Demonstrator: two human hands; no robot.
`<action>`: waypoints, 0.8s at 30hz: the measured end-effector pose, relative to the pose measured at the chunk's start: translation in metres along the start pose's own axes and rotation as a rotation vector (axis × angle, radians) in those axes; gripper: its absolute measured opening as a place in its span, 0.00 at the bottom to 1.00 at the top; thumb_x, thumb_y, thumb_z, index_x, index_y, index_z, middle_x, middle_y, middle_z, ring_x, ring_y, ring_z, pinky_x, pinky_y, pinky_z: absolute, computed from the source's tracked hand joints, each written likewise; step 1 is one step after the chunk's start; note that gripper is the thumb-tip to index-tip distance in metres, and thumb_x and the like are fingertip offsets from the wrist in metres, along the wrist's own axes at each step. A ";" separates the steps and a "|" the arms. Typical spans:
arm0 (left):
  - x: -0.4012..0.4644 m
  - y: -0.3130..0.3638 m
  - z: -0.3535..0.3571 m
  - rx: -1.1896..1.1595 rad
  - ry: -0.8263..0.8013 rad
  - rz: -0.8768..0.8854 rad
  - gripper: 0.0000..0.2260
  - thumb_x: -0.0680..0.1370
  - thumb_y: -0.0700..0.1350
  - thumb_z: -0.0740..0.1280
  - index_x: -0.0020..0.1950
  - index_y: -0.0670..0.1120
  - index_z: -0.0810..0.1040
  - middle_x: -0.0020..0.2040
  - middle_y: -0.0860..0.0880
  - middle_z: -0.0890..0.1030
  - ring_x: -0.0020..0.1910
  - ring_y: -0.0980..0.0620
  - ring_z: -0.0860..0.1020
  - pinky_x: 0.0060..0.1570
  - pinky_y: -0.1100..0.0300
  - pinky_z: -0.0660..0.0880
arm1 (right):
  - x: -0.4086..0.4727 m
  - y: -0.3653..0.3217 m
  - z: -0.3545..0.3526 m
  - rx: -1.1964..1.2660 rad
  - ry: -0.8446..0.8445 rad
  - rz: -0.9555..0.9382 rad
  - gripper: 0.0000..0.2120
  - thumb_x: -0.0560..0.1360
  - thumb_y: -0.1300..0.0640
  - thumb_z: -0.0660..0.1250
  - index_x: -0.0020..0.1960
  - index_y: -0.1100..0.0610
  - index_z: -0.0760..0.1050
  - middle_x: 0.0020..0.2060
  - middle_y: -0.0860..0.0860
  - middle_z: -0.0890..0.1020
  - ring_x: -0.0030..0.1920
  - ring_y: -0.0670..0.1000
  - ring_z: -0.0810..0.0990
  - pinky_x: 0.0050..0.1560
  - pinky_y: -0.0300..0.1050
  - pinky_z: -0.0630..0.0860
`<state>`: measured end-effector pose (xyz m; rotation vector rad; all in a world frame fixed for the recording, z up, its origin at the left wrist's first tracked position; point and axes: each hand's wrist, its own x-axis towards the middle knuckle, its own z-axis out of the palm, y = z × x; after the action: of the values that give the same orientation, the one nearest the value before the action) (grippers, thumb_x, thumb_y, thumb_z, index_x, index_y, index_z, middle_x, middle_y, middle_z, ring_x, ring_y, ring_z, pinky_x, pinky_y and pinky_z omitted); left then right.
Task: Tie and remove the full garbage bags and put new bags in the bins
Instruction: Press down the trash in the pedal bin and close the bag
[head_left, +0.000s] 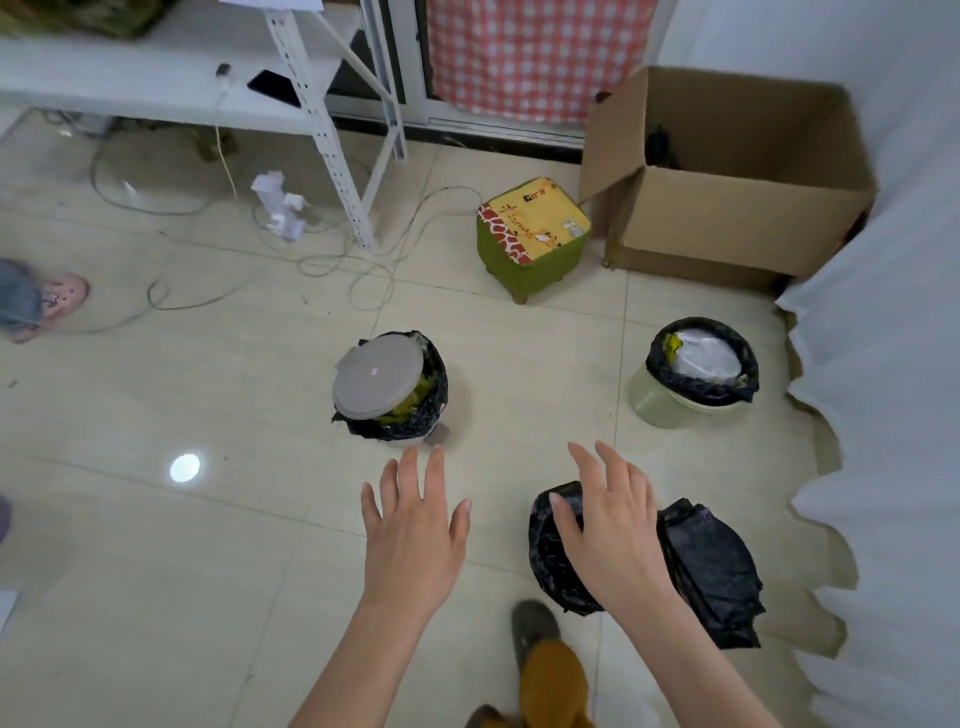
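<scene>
Both the left hand (413, 525) and right hand (610, 525) hover with fingers spread, gripping nothing, near two black-lined bins: the lidded bin (390, 387) shows yellow-green trash, the green bin (698, 369) white plastic.

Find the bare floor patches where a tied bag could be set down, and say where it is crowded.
Bare tile lies left of the lidded grey bin, around the light reflection, and between that bin and the pale green bin. Crowded: tangled cables under the white metal shelf, and the black bag rolls beside the right hand.
</scene>
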<state>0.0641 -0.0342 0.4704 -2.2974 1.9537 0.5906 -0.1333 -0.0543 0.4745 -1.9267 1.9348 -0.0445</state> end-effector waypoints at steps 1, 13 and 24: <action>0.008 -0.001 -0.002 0.006 -0.002 -0.004 0.28 0.82 0.59 0.48 0.79 0.50 0.46 0.78 0.47 0.48 0.77 0.46 0.49 0.75 0.44 0.49 | 0.009 -0.004 -0.001 -0.002 -0.004 -0.012 0.26 0.80 0.46 0.59 0.76 0.50 0.59 0.74 0.54 0.63 0.72 0.56 0.62 0.73 0.56 0.58; 0.141 -0.040 0.010 0.029 -0.097 -0.144 0.28 0.82 0.59 0.50 0.79 0.52 0.47 0.78 0.48 0.51 0.76 0.47 0.53 0.74 0.44 0.52 | 0.172 -0.051 0.037 -0.070 -0.153 -0.167 0.27 0.82 0.47 0.55 0.78 0.52 0.55 0.75 0.55 0.60 0.73 0.56 0.60 0.76 0.56 0.54; 0.247 -0.112 0.106 -0.031 -0.096 -0.177 0.26 0.82 0.57 0.55 0.78 0.52 0.54 0.77 0.44 0.57 0.74 0.42 0.59 0.72 0.42 0.59 | 0.276 -0.082 0.159 -0.143 -0.232 -0.281 0.27 0.81 0.47 0.57 0.78 0.51 0.55 0.76 0.54 0.58 0.74 0.56 0.58 0.76 0.58 0.52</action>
<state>0.1755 -0.2133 0.2688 -2.3786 1.6899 0.7030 0.0035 -0.2834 0.2814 -2.1766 1.5465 0.2331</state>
